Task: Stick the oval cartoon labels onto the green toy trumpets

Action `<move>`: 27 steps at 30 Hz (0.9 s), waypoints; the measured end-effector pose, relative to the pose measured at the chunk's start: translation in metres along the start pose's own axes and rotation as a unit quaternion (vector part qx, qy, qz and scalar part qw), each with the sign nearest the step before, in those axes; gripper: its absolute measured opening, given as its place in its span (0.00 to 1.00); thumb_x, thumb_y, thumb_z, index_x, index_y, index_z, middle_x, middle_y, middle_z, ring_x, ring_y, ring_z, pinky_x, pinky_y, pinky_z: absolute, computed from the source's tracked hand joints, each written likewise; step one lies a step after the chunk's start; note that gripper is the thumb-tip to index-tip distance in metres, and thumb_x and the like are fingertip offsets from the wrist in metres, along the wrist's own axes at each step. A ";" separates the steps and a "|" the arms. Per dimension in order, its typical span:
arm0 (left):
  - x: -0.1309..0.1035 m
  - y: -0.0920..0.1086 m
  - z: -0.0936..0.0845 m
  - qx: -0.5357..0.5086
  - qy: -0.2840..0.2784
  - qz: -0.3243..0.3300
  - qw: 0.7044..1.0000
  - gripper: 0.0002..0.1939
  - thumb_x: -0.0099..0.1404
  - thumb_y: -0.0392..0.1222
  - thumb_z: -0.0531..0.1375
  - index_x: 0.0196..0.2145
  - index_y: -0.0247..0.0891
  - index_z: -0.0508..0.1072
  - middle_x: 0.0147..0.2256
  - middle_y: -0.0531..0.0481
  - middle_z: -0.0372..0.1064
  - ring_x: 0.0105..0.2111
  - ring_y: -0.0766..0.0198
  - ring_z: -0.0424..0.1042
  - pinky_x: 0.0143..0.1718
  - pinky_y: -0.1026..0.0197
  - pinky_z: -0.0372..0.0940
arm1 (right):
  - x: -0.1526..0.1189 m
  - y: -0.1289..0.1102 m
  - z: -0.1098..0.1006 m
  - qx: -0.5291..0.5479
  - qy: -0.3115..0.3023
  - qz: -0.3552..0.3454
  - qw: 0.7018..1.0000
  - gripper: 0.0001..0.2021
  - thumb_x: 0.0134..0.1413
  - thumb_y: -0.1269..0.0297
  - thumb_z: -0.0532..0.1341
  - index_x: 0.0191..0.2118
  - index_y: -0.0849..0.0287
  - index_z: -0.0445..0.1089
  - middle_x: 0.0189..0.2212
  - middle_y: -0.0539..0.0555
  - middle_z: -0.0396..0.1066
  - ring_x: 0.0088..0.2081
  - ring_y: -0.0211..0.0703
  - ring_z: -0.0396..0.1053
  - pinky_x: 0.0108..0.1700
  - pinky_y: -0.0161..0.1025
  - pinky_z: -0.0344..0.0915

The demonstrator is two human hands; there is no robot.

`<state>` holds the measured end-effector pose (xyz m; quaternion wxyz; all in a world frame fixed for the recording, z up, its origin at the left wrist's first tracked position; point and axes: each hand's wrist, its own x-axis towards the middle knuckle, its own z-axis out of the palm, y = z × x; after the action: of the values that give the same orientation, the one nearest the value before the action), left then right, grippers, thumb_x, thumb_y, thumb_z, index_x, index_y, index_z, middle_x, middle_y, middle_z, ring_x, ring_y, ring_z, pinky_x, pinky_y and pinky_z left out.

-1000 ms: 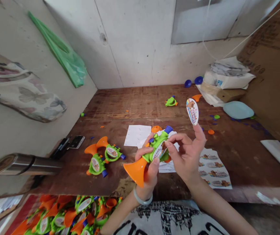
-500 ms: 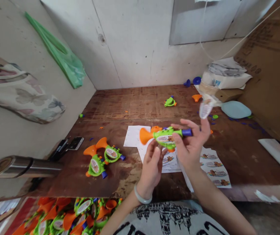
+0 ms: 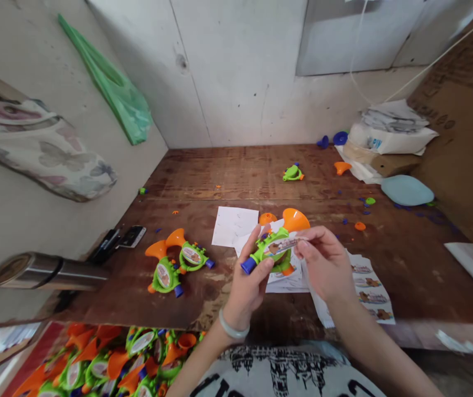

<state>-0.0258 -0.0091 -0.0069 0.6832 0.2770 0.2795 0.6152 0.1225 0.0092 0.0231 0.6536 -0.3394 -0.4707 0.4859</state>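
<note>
My left hand (image 3: 248, 275) is closed around a green toy trumpet (image 3: 270, 240) with an orange bell and a blue mouthpiece; the mouthpiece points down and left. Between the thumb and fingers of my right hand (image 3: 323, 262) is the end of an oval sticker (image 3: 283, 246) printed with a brown bear. The sticker lies over the trumpet's flat side; whether it is stuck down I cannot tell. Under and beside my hands are sticker sheets (image 3: 371, 295) and white paper (image 3: 232, 226). Two more toy trumpets with oval stickers (image 3: 164, 277) (image 3: 191, 255) lie to the left.
Below the table's front left edge is a heap of toy trumpets (image 3: 116, 364). A steel flask (image 3: 46, 270) and a phone (image 3: 132, 237) lie at the left. Farther back are a green trumpet body (image 3: 293, 173), an orange bell (image 3: 342, 167) and a light blue dish (image 3: 407, 190).
The trumpet has passed from my right hand to my left and turned round, its bell now to the upper right. The sticker has come from my right fingertip onto the trumpet's side.
</note>
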 end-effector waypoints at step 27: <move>-0.004 0.007 0.011 0.030 0.007 0.041 0.999 0.27 0.60 0.45 0.75 0.57 0.51 0.77 0.65 0.45 0.71 0.65 0.42 0.70 0.69 0.38 0.62 | 0.000 0.000 0.001 -0.142 0.011 -0.015 0.990 0.06 0.58 0.64 0.71 0.34 0.54 0.75 0.26 0.46 0.75 0.25 0.34 0.71 0.26 0.30 0.71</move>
<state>-0.0226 -0.0131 0.0060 0.6467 0.3042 0.2912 0.6359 0.1218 0.0094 0.0240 0.6113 -0.4266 -0.5327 0.4007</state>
